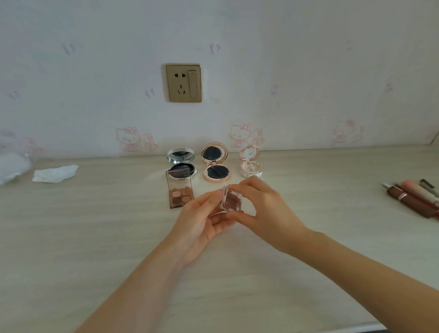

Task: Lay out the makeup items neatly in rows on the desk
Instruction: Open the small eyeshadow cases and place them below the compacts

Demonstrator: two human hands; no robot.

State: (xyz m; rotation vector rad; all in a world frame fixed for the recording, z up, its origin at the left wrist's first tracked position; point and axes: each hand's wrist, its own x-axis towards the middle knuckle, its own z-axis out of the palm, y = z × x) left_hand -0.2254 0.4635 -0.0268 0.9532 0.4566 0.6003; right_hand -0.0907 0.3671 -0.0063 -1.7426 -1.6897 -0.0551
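Head view: left hand (200, 218) and right hand (264, 209) both pinch a small clear square eyeshadow case (230, 198), opening it above the pale wooden desk (90, 236); next it likely belongs right of the brown four-pan palette (180, 191).

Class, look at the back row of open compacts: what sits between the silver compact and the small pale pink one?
In the head view, the rose-gold compact stands open between the silver compact and the small pale pink compact.
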